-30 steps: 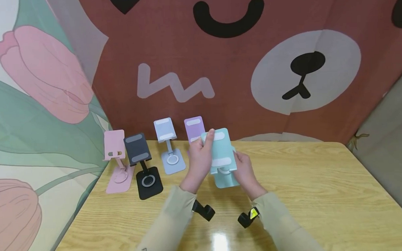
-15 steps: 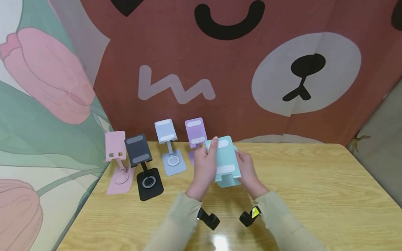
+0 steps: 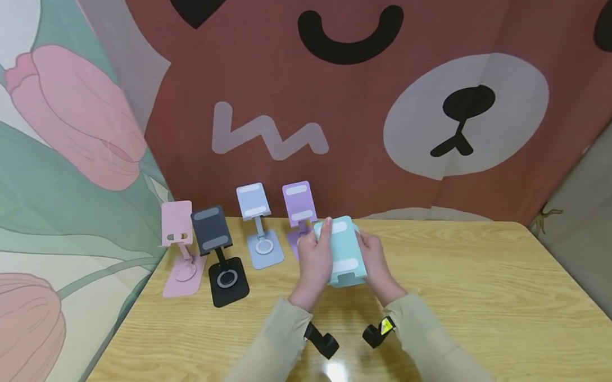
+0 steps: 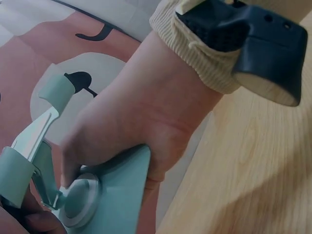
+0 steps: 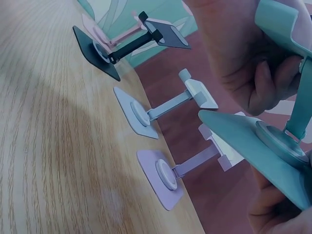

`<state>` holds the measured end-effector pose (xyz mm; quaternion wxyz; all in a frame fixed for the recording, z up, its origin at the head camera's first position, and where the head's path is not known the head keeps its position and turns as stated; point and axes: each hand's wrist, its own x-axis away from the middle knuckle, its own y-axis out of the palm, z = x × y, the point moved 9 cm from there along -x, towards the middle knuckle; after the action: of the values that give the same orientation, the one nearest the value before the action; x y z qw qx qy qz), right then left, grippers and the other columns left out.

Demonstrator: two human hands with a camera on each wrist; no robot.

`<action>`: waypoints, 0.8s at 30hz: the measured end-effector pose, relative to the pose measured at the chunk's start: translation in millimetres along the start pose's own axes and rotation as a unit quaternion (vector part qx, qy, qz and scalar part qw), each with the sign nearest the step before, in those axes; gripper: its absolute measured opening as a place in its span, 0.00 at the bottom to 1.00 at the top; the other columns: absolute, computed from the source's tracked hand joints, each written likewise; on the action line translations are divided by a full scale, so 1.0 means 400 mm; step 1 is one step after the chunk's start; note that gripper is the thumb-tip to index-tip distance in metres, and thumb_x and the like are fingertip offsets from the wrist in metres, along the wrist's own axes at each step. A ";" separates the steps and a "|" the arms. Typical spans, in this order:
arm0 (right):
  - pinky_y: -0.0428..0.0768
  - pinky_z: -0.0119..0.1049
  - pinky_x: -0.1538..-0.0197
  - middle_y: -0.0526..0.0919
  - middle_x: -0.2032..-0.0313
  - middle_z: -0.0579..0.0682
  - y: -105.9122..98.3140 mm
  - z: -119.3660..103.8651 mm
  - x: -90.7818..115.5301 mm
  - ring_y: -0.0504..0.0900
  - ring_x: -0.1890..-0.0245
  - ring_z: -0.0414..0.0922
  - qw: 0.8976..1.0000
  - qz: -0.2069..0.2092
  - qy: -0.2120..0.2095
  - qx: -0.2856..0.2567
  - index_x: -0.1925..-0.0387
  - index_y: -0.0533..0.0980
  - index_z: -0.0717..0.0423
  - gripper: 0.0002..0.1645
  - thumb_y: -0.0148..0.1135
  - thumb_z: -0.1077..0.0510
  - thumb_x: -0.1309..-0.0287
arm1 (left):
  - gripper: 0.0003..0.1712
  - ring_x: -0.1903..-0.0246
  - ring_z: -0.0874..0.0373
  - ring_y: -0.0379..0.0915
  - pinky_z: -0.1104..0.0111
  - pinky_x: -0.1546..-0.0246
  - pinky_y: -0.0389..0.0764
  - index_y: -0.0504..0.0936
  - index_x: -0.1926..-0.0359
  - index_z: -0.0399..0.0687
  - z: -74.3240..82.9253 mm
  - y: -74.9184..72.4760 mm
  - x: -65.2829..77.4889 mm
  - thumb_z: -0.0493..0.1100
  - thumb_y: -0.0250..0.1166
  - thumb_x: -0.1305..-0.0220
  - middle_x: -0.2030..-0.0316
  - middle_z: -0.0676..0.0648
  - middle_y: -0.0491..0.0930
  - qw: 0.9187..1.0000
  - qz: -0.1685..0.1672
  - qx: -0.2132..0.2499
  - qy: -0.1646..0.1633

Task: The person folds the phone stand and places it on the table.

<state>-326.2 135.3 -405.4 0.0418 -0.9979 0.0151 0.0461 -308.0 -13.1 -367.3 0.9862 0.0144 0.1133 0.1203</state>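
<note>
A teal folding phone stand (image 3: 344, 248) is held up off the table between both hands. My left hand (image 3: 315, 266) grips the left side of its upper plate, with the thumb lying on the front. From the other side, my right hand (image 3: 378, 264) holds the base plate (image 4: 124, 195). In the left wrist view, the right hand's fingers curl over the base beside its round pivot disc (image 4: 80, 200). A hinged arm (image 5: 303, 102) joins plate and base, which lie close together. Most of the base is hidden behind the plate in the head view.
Upright phone stands line the wooden table's (image 3: 466, 298) back left: pink (image 3: 176, 221), black (image 3: 212, 228), light blue (image 3: 253, 201) and purple (image 3: 299, 202). The purple one is partly behind the left hand. A bear-print cloth (image 3: 354, 122) hangs behind the table.
The teal stand's upper plate has come down over its base, so less of the base shows. My left hand has moved down and slightly right; the right hand has barely shifted.
</note>
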 end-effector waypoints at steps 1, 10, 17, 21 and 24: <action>0.81 0.33 0.67 0.84 0.69 0.54 -0.001 -0.001 0.000 0.83 0.71 0.42 1.000 0.000 0.000 -0.001 0.54 0.79 0.68 0.26 0.42 0.50 0.18 | 0.29 0.84 0.61 0.72 0.68 0.83 0.75 0.78 0.80 0.42 -0.004 0.001 0.001 0.57 0.60 0.25 0.85 0.51 0.73 1.000 0.000 0.003 -0.007; 0.80 0.32 0.70 0.83 0.72 0.52 -0.009 0.005 0.006 0.82 0.74 0.41 1.000 0.017 0.005 -0.003 0.62 0.78 0.66 0.25 0.45 0.49 0.19 | 0.31 0.80 0.59 0.73 0.67 0.80 0.76 0.76 0.80 0.45 -0.028 0.002 -0.005 0.62 0.59 0.27 0.82 0.50 0.74 0.998 -0.017 -0.011 -0.052; 0.80 0.33 0.69 0.82 0.73 0.52 -0.013 -0.002 0.003 0.81 0.74 0.41 1.000 0.022 -0.011 -0.018 0.63 0.77 0.66 0.26 0.44 0.49 0.19 | 0.27 0.67 0.56 0.69 0.64 0.65 0.71 0.76 0.67 0.44 0.000 -0.025 -0.027 0.64 0.63 0.30 0.70 0.49 0.74 0.999 -0.001 0.011 -0.031; 0.79 0.32 0.69 0.82 0.73 0.51 -0.023 -0.005 0.001 0.81 0.73 0.41 0.999 0.038 -0.009 -0.018 0.62 0.77 0.66 0.26 0.44 0.49 0.19 | 0.26 0.60 0.55 0.68 0.62 0.56 0.70 0.73 0.59 0.42 -0.012 -0.033 -0.033 0.61 0.65 0.31 0.62 0.47 0.73 0.999 0.004 0.025 -0.040; 0.80 0.32 0.67 0.83 0.71 0.52 -0.027 -0.005 0.002 0.81 0.72 0.41 0.999 0.041 -0.004 -0.014 0.59 0.78 0.67 0.27 0.43 0.47 0.19 | 0.32 0.53 0.51 0.70 0.58 0.48 0.71 0.72 0.51 0.38 -0.037 -0.022 -0.028 0.65 0.61 0.30 0.54 0.43 0.74 0.997 -0.033 0.001 -0.074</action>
<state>-324.8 145.6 -402.5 0.0259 -0.9968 0.0549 0.0515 -320.0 -24.3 -379.6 0.9952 0.0206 0.0406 0.0862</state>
